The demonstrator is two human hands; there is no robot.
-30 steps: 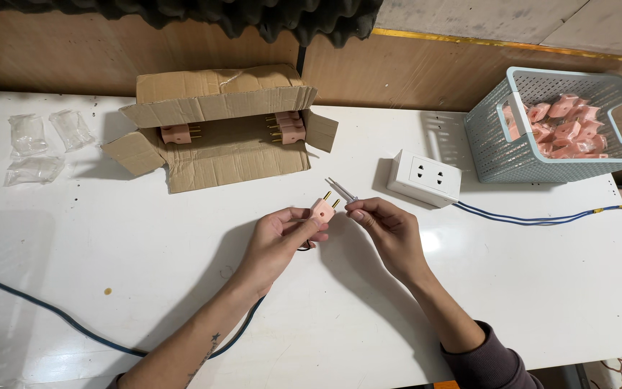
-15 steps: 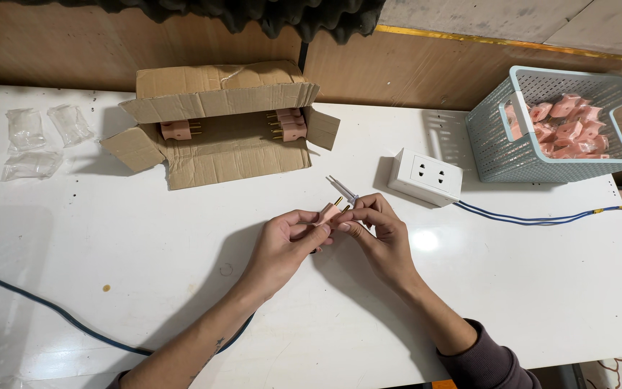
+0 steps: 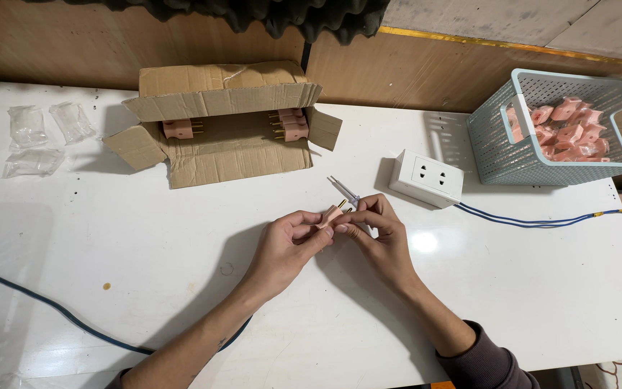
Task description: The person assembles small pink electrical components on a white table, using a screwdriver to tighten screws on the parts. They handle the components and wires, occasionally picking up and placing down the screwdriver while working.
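Pinching a pink plug in my left hand, my right hand gripping a thin screwdriver at its prongs, above the white desk.

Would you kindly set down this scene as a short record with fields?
Surface: white table
Left hand: holds a pink plug by its body
Right hand: fingertips on the plug, a thin tool pointing away from it
Behind the hands: open cardboard box with more pink plugs
Right of the hands: white socket block with a blue cable
Far right: basket of pink parts
Far left: clear bags
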